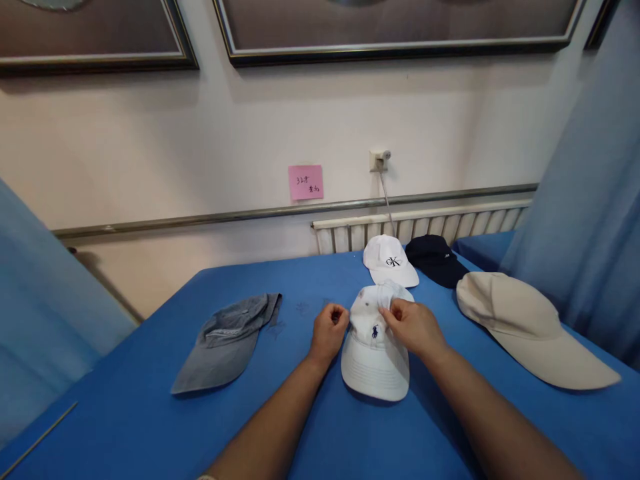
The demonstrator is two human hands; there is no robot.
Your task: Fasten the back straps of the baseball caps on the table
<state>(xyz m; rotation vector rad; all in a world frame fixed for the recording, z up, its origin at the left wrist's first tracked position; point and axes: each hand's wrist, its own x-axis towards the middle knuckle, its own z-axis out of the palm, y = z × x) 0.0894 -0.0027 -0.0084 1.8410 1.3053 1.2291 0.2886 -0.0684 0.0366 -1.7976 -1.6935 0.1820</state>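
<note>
A white baseball cap [376,363] with a small dark embroidered emblem lies in front of me, its brim pointing toward me. My right hand [416,327] pinches the fabric of its crown between thumb and fingers. At the crown's left side, my left hand [329,333] is closed, with its curled fingertips at the cap's edge. A grey cap [227,343] lies apart to the left. Just behind the cap in my hands sits another white cap [389,260] with black letters, beside a black cap [435,259]. To the right rests a beige cap [520,320] with a long brim.
Everything lies on a blue-covered table [240,433]. Behind it are a radiator [465,223], a metal rail [225,217] and a wall socket [379,161] with a hanging cord. Blue curtains [45,307] flank both sides. A thin stick [40,440] lies at the front left.
</note>
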